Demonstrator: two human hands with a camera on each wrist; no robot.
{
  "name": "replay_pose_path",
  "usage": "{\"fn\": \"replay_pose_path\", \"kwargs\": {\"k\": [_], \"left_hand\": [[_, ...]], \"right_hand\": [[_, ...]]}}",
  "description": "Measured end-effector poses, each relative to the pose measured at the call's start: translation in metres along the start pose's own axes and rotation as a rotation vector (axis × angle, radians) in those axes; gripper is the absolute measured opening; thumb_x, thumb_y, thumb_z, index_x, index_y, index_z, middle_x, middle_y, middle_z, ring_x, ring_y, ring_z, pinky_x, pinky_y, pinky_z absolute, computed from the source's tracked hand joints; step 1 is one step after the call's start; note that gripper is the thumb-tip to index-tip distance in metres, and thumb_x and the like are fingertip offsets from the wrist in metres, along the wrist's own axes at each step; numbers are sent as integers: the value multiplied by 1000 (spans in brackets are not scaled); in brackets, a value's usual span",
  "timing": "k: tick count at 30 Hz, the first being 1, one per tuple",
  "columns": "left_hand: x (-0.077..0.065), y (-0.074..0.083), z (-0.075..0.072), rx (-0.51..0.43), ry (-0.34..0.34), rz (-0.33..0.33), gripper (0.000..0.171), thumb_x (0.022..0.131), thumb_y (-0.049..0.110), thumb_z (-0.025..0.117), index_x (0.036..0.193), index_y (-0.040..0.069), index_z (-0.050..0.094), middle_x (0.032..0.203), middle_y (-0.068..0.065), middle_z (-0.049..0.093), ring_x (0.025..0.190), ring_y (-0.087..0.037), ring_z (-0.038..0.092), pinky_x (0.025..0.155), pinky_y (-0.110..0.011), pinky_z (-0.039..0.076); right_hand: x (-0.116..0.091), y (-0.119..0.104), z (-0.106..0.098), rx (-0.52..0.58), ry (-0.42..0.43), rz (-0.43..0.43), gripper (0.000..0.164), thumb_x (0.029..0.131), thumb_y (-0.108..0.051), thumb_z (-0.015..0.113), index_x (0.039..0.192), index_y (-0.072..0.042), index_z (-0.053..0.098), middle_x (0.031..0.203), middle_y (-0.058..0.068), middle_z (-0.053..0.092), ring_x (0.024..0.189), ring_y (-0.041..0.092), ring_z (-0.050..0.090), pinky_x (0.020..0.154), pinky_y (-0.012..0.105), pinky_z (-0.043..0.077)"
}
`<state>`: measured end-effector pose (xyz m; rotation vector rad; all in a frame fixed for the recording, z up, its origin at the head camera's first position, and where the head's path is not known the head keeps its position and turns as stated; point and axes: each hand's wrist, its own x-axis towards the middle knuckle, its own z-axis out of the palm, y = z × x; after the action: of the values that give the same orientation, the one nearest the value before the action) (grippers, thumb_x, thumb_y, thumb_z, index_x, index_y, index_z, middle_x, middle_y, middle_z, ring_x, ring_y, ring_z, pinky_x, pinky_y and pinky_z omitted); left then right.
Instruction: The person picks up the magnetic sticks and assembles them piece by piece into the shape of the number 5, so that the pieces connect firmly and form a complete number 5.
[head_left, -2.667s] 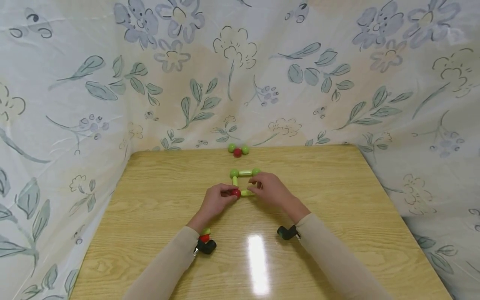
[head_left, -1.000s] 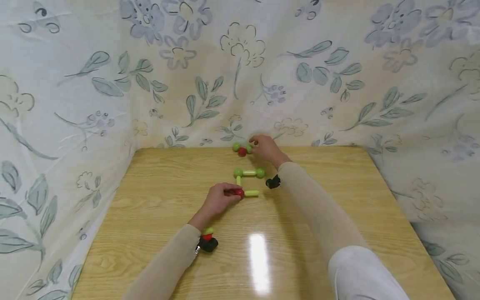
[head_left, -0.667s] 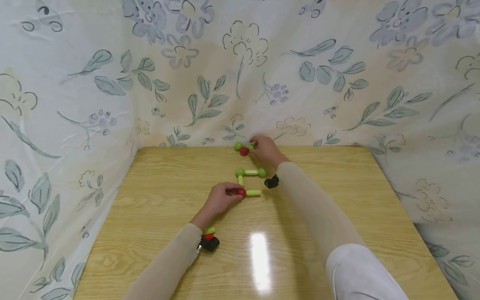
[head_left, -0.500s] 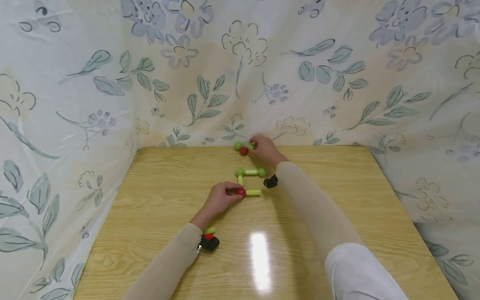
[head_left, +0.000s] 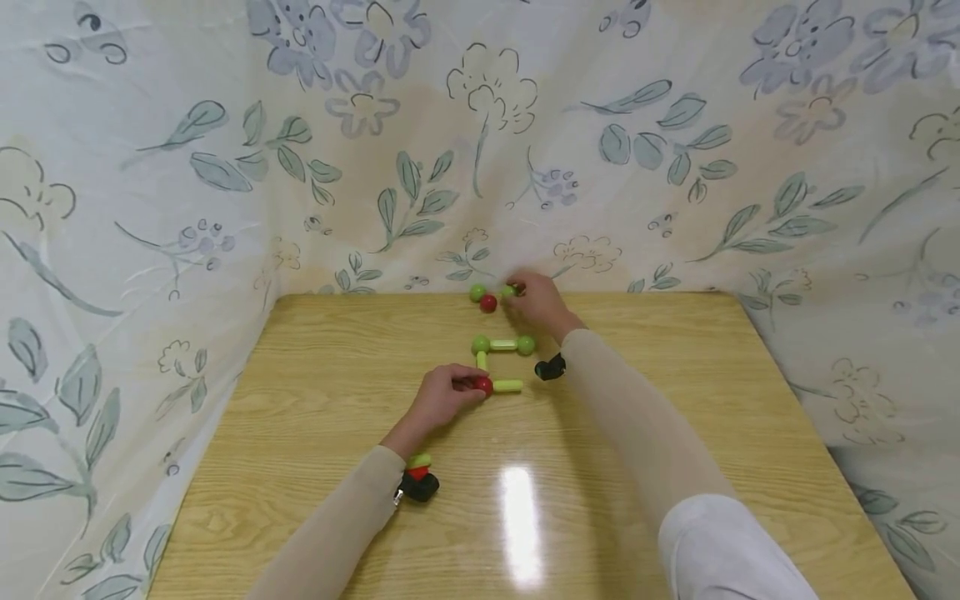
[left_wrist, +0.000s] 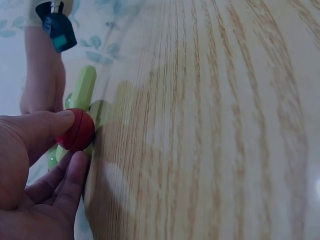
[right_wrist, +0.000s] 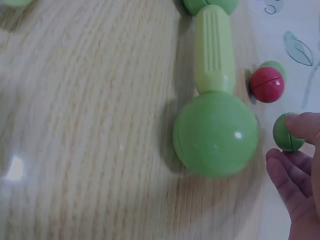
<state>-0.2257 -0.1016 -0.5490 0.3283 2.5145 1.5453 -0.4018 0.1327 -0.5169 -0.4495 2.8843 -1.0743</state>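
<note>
My left hand (head_left: 440, 396) pinches a red ball (left_wrist: 80, 131) between thumb and fingers. That ball is one corner of a three-sided frame: a light green rod (head_left: 507, 386) sticks out to its right, and another rod (head_left: 482, 360) runs back to a green ball (head_left: 481, 344). From there a rod (right_wrist: 215, 50) joins a second green ball (right_wrist: 216, 134) on the right. At the table's back edge my right hand (head_left: 538, 302) pinches a loose green ball (right_wrist: 287, 134) between thumb and fingertips. Just left of it lie a red ball (head_left: 488, 303) and a green ball (head_left: 477, 292).
Beside my left wrist, partly hidden by it, lie a light green piece (head_left: 422, 460) and a red piece (head_left: 417, 472) on the wooden table (head_left: 315, 350). A flowered cloth (head_left: 420, 150) hangs behind the table's back edge and along its sides.
My right hand left the frame's right side, reached to the back and now grips the green ball, shifted slightly right from the red one. The left hand stays on its red ball.
</note>
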Motion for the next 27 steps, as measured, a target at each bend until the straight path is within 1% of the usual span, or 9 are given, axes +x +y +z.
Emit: {"fn": "replay_pose_path", "kwargs": {"k": [3,5,10,13,20,27], "left_hand": [[-1,1,0,1,-5,-7,27,97,9,84,123,10,82,114,-6,74,97,-18,68,86,-33,60],[-1,2,0,0,-8,-10,27,97,10,84,124,10,82,115,-6,74,97,-17,68,86,-33,60],[0,1,1,6,-3,-15,26,97,9,84,124,10,82,115,-6,73,97,-18,67,87,-35,60],[0,0,2,9,4,-19,26,97,9,84,123,10,82,114,-5,74,97,-17,67,87,-35,60],[-1,-4,2,-12,9,-12,27,96,8,85,123,11,83,113,-5,74,96,-17,68,87,-34,60],[-1,0,2,-12,2,-8,26,97,8,84,123,10,82,114,-6,74,97,-17,68,87,-35,60]], "right_hand": [[-5,2,-8,16,13,-7,37,104,-15,73,140,-5,69,126,10,69,115,27,64,103,44,54],[-9,3,-15,28,30,-19,37,104,-13,73,140,-3,69,125,12,69,112,29,65,101,45,55],[-20,5,-30,27,76,-60,39,102,-12,76,139,0,69,123,17,71,107,32,68,94,46,58],[-28,7,-36,21,82,-73,41,102,-13,77,140,0,68,123,17,71,106,32,70,93,45,59],[-47,12,-45,64,72,-82,37,101,-12,79,135,-1,69,124,15,71,107,31,71,90,45,61],[-70,16,-48,42,69,-94,37,101,-15,80,135,-2,71,123,12,72,105,27,71,91,43,60]]}}
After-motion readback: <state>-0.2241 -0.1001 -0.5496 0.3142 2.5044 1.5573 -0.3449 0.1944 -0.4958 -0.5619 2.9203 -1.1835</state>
